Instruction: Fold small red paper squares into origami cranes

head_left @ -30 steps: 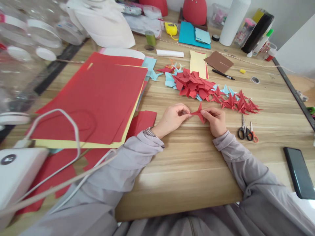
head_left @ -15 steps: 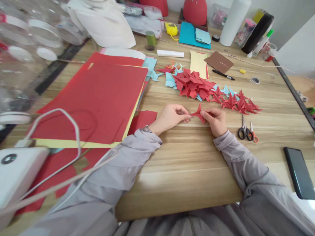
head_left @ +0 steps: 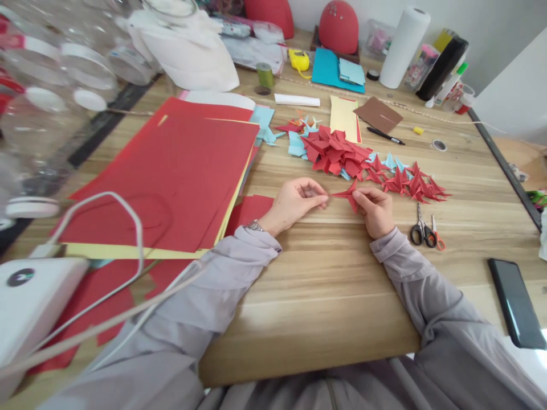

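Observation:
A small folded red paper piece (head_left: 347, 194) with pointed tips sits just above the wooden table (head_left: 325, 296), pinched in the fingers of my right hand (head_left: 376, 209). My left hand (head_left: 296, 202) rests on the table to its left, fingers curled with thumb and fingertips together, a small gap short of the piece's left tip. Both arms are in grey sleeves, and a watch (head_left: 255, 226) shows at my left wrist.
A pile of red and light blue folded pieces (head_left: 342, 152) lies just beyond my hands. Large red sheets (head_left: 171, 171) lie to the left, scissors (head_left: 423, 230) and a dark phone (head_left: 515, 302) to the right. Jars, a paper roll (head_left: 401, 45) and a pen (head_left: 384, 135) stand farther back.
My left fingers have come off the left tip of the red piece, which stays in my right hand. The view has tilted down slightly.

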